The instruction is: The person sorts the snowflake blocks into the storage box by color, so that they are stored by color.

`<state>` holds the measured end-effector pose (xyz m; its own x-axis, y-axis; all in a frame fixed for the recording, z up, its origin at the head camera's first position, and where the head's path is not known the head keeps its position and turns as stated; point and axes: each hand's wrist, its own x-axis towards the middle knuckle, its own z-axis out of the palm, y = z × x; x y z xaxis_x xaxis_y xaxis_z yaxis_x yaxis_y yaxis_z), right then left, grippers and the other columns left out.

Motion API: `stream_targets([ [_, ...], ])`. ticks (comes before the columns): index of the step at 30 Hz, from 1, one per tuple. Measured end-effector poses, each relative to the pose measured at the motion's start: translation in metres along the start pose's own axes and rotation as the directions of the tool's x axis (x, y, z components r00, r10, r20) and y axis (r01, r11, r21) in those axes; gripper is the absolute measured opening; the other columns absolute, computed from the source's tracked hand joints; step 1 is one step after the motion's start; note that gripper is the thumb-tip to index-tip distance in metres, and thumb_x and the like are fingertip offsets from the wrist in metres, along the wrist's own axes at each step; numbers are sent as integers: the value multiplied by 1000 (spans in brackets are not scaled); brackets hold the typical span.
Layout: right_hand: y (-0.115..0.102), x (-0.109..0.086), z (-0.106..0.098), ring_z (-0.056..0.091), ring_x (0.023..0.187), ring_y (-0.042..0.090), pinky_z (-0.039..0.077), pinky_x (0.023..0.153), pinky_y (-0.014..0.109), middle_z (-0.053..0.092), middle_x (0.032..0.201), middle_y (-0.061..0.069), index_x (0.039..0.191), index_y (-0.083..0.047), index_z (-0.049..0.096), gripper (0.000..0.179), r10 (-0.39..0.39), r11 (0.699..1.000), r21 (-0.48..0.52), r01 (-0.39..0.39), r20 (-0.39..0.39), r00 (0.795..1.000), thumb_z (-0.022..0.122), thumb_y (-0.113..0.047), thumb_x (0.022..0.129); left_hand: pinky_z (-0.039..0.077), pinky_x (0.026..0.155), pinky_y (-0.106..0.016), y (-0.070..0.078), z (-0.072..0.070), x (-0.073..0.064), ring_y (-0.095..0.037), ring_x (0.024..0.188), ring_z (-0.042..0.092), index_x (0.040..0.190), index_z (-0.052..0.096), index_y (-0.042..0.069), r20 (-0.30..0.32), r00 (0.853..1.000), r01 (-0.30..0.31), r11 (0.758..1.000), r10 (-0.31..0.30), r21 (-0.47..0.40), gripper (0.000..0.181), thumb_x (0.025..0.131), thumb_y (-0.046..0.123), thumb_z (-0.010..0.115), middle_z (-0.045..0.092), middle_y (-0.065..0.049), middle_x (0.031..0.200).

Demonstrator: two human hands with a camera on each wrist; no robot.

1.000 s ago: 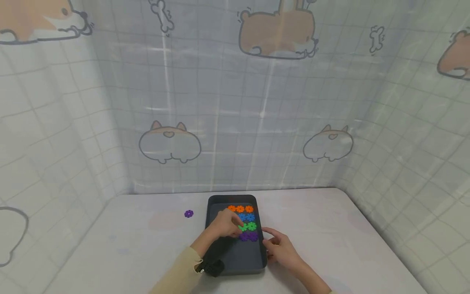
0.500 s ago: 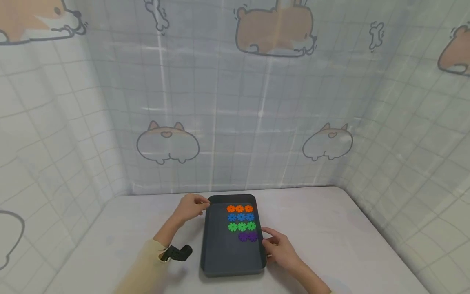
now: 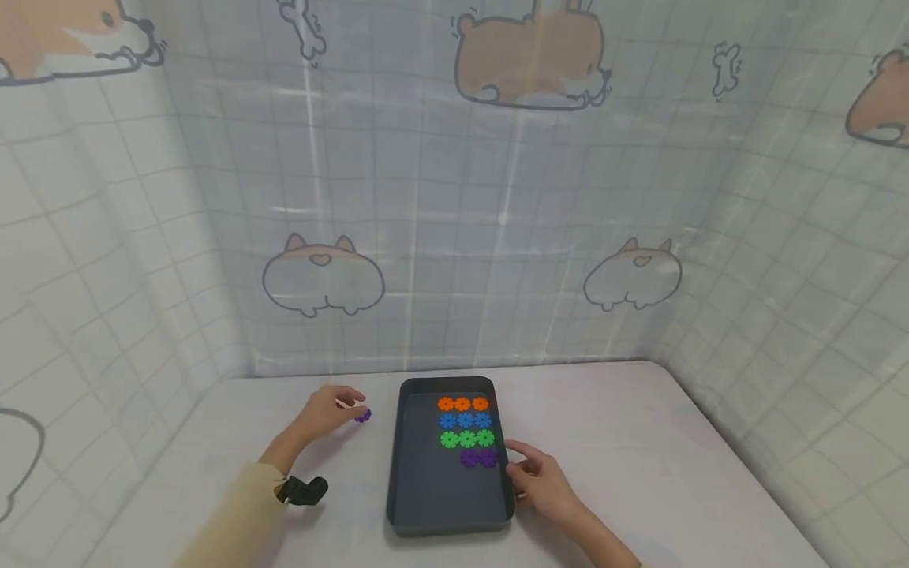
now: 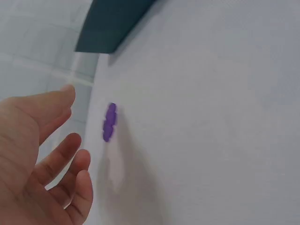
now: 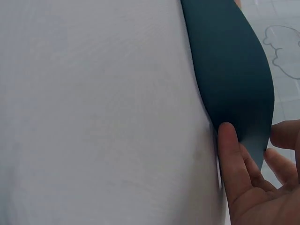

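A purple flower-shaped disc (image 3: 363, 415) lies on the table left of the tray. Over it my left hand (image 3: 328, 412) reaches with thumb and fingers apart. In the left wrist view, a gap shows between the fingertips and the purple disc (image 4: 110, 123). A dark grey rectangular tray (image 3: 426, 497) holds rows of similar discs: three orange discs (image 3: 463, 404), three blue discs (image 3: 465, 420), three green discs (image 3: 466, 439) and two purple discs (image 3: 479, 457). My right hand (image 3: 543, 483) rests against the tray's right side, its fingers touching the outer wall (image 5: 229, 70) and rim.
The white table (image 3: 604, 426) is bordered by pale curtain-like walls (image 3: 454, 315) with a grid and cartoon dogs. A black wrist device (image 3: 304, 491) sits on the left wrist, sticking out toward the tray.
My left hand has left the tray's inside, passed its upper left edge and moved left to the loose purple disc. The third green disc now shows. My right hand keeps its place.
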<state>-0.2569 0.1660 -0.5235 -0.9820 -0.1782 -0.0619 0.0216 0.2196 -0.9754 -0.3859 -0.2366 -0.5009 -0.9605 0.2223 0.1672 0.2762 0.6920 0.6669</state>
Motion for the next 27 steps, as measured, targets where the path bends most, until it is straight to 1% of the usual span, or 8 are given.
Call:
stream_targets([
  [3, 0, 0, 0, 65, 76, 22, 58, 63, 38, 62, 94, 13, 143, -3, 45, 48, 12, 1000, 2, -12, 4, 1000, 58, -10, 98, 54, 73, -38, -10, 6, -2, -25, 90, 63, 107, 71, 8, 40, 999, 21, 1000, -21, -11, 29, 86, 27, 76, 64, -11, 104],
  [5, 0, 1, 0, 65, 76, 22, 58, 63, 38, 62, 95, 13, 143, -3, 44, 48, 18, 1000, 3, -18, 10, 1000, 58, -11, 98, 55, 72, -38, -14, 8, -3, -25, 91, 63, 108, 70, 8, 51, 999, 9, 1000, -8, -12, 30, 85, 24, 77, 63, -12, 105],
  [8, 2, 3, 0, 66, 77, 23, 58, 63, 39, 62, 96, 14, 143, -1, 44, 48, 18, 1000, 14, -18, 17, 1000, 58, -8, 98, 54, 72, -38, -17, 9, -4, -26, 90, 62, 112, 69, 7, 34, 999, -8, 1000, 9, -3, 33, 82, 19, 79, 63, -12, 103],
  [11, 4, 6, -1, 66, 77, 24, 58, 62, 39, 62, 96, 15, 142, 0, 44, 47, 15, 1000, 21, -15, 15, 1000, 57, -6, 97, 53, 76, -43, -19, 11, -3, -27, 91, 61, 116, 67, 5, 18, 999, -29, 999, 29, 24, 38, 81, 17, 79, 63, -13, 104],
  [15, 3, 5, 0, 66, 76, 23, 58, 62, 39, 61, 96, 15, 143, -2, 45, 48, 11, 999, 35, -12, 24, 1000, 58, -9, 97, 51, 83, -48, -21, 14, -2, -29, 95, 61, 113, 69, 5, -11, 1000, 8, 997, -7, 75, 36, 82, 20, 78, 65, -13, 104],
  [20, 3, 2, 0, 65, 75, 23, 58, 61, 39, 62, 95, 14, 143, -3, 45, 49, 11, 999, 37, -12, 25, 1000, 60, -11, 97, 49, 84, -48, -21, 20, 0, -27, 94, 60, 105, 73, 8, -26, 998, 56, 992, -53, 114, 30, 81, 26, 79, 66, -9, 100],
  [23, 4, 2, -1, 65, 75, 23, 58, 62, 39, 62, 95, 14, 143, -4, 46, 49, 18, 999, 36, -19, 18, 1000, 60, -11, 97, 51, 77, -43, -20, 21, 2, -23, 85, 60, 99, 72, 8, -48, 998, 42, 996, -38, 78, 24, 80, 20, 80, 67, -6, 92],
  [27, 2, 3, -1, 66, 76, 23, 58, 63, 38, 63, 95, 13, 143, -5, 46, 49, 21, 999, 30, -21, 18, 1000, 60, -13, 97, 52, 61, -31, -14, 21, 0, -17, 70, 60, 92, 72, 7, -80, 996, 26, 998, -30, -51, 15, 80, 11, 80, 66, -2, 79],
])
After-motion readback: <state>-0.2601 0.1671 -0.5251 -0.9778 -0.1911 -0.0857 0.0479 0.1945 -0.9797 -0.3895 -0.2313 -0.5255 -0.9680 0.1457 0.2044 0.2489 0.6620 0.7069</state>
